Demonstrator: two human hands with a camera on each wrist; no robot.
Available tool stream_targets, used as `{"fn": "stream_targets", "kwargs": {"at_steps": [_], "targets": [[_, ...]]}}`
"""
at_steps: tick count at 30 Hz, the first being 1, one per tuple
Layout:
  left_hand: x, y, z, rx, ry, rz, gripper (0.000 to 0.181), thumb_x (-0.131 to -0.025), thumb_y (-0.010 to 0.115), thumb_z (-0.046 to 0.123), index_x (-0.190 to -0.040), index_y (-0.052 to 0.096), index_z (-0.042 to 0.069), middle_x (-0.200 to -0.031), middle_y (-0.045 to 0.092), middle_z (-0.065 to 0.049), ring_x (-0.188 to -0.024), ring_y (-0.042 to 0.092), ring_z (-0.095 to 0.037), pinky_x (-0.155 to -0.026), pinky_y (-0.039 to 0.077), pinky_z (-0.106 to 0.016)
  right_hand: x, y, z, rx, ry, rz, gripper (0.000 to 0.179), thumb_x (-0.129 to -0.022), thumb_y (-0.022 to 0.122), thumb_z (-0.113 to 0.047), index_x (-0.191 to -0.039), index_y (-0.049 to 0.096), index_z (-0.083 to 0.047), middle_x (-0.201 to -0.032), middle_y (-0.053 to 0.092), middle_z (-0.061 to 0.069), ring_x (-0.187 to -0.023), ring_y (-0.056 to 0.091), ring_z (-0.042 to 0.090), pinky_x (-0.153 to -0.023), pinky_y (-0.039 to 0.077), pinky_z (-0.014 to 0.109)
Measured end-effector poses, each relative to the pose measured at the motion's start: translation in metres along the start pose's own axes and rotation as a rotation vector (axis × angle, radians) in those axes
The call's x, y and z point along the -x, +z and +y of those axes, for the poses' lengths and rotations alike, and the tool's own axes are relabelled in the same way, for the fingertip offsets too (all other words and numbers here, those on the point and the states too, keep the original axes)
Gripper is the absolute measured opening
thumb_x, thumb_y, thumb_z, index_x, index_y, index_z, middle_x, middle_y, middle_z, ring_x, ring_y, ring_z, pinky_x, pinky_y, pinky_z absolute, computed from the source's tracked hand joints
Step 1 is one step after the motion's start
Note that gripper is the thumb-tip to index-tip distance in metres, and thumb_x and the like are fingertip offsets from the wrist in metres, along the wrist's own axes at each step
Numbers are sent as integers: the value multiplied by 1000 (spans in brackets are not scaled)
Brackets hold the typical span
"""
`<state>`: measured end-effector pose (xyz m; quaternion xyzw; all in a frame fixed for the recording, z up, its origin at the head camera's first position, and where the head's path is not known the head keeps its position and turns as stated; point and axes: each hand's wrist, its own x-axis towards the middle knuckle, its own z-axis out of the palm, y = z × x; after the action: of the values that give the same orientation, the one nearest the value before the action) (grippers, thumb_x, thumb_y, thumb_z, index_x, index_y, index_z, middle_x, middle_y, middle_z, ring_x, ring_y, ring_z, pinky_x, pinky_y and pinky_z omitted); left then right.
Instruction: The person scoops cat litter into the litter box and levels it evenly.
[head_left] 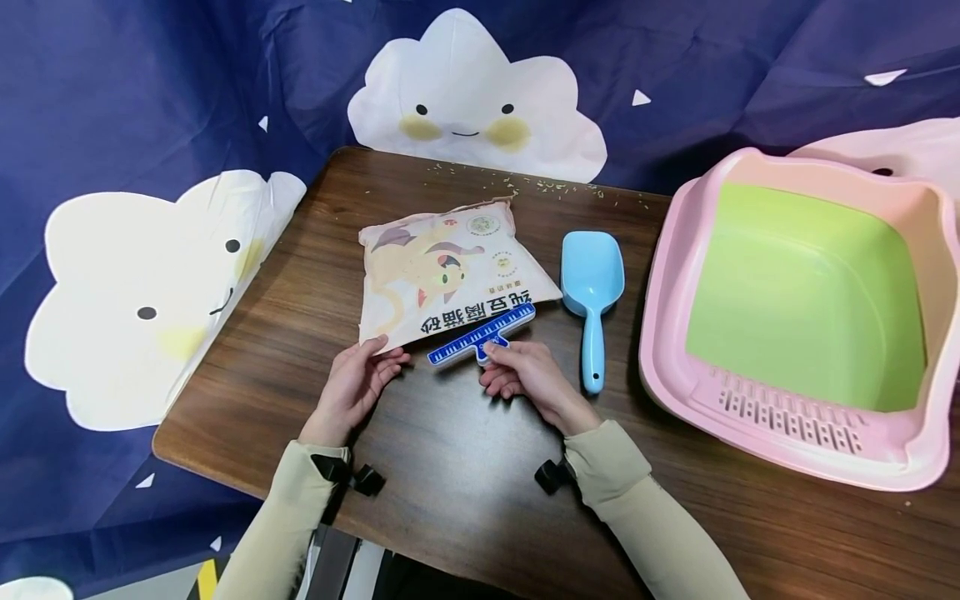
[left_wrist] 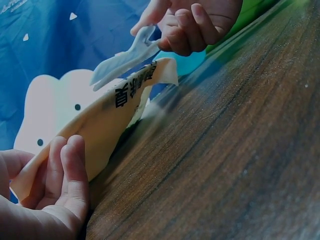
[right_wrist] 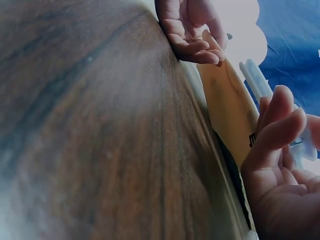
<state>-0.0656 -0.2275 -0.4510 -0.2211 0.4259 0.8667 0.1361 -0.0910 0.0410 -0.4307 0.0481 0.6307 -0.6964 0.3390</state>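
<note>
A soft bag of cat litter (head_left: 450,271), pale with a cartoon cat and dark lettering, lies on the table. At its near left corner my left hand (head_left: 356,387) pinches the edge between thumb and fingers; the left wrist view shows this edge (left_wrist: 95,125) raised. My right hand (head_left: 528,375) grips a blue bag sealing clip (head_left: 483,335) with a piano-key pattern by its handle, thumb on top. The clip lies along the bag's lettered edge in the head view. In the left wrist view the clip (left_wrist: 122,62) is above the bag's far end, its two bars slightly apart.
Right of the bag lies a light blue scoop (head_left: 592,283), handle toward me. A pink litter box (head_left: 667,333) with a green inside stands at the right. Small pale granules (head_left: 551,187) are scattered along the table's (head_left: 442,467) back edge, before a dark blue cloud-patterned curtain.
</note>
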Motion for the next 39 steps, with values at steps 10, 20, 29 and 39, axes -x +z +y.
{"fn": "stream_targets", "kwargs": {"at_steps": [10, 20, 29, 39], "targets": [[0, 0, 0, 2, -2, 3, 13, -101, 46, 12, -93, 55, 6, -74, 71, -8, -73, 71, -17, -67, 56, -21, 5, -4, 0, 20, -8, 1, 37, -95, 58, -31, -99, 60, 6, -70, 69, 0, -57, 63, 8, -51, 48, 20], [0, 0, 0, -2, 3, 4, 11, -101, 45, 12, -96, 53, 6, -74, 71, -7, -74, 71, -16, -67, 56, -21, 7, -9, -1, 34, -11, 10, 33, -96, 57, -31, -94, 61, 2, -69, 68, -1, -57, 63, 8, -51, 48, 20], [0, 0, 0, -3, 5, -1, 11, -101, 44, 12, -96, 52, 6, -74, 71, -7, -73, 71, -16, -67, 56, -21, 9, -13, 0, 43, -24, 10, 37, -95, 58, -32, -98, 61, 5, -71, 69, -1, -58, 63, 8, -51, 48, 20], [-1, -1, 0, -7, 3, -2, 10, -101, 44, 12, -97, 52, 6, -74, 71, -7, -74, 71, -16, -67, 56, -21, 10, -18, 0, 129, -28, 5, 41, -95, 58, -34, -103, 61, 6, -78, 69, 0, -64, 64, 10, -55, 51, 22]]}}
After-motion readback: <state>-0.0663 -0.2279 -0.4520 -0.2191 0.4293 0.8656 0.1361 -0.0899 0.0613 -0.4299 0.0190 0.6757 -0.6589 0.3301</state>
